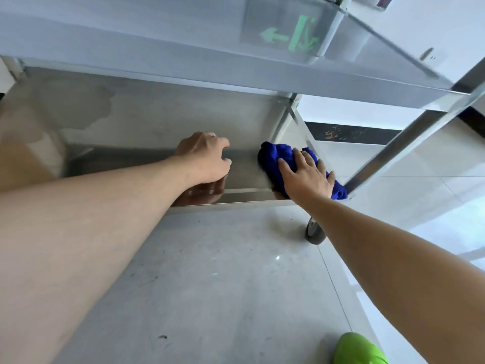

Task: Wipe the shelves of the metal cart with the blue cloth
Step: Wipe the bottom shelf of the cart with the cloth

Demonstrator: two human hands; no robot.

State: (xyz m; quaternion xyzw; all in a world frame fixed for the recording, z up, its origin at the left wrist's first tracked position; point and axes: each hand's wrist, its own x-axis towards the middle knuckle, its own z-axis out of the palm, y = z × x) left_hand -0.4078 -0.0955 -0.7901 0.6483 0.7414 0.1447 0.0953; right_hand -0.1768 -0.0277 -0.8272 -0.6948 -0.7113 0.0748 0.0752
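Note:
The metal cart's bottom shelf [147, 127] lies low in front of me, under a higher shelf [183, 48] that fills the top of the view. A bunched blue cloth [275, 155] sits in the shelf's near right corner. My right hand [305, 177] lies flat on the cloth with fingers spread, pressing it against the shelf. My left hand [206, 158] rests on the shelf's front rim [244, 199], fingers curled over the edge, holding nothing else.
A cart leg [409, 137] slants up on the right, with a caster wheel [315, 231] below the shelf corner. The floor is pale tile. A green shoe [358, 349] shows at the bottom right. A green exit sign reflects in the upper shelf.

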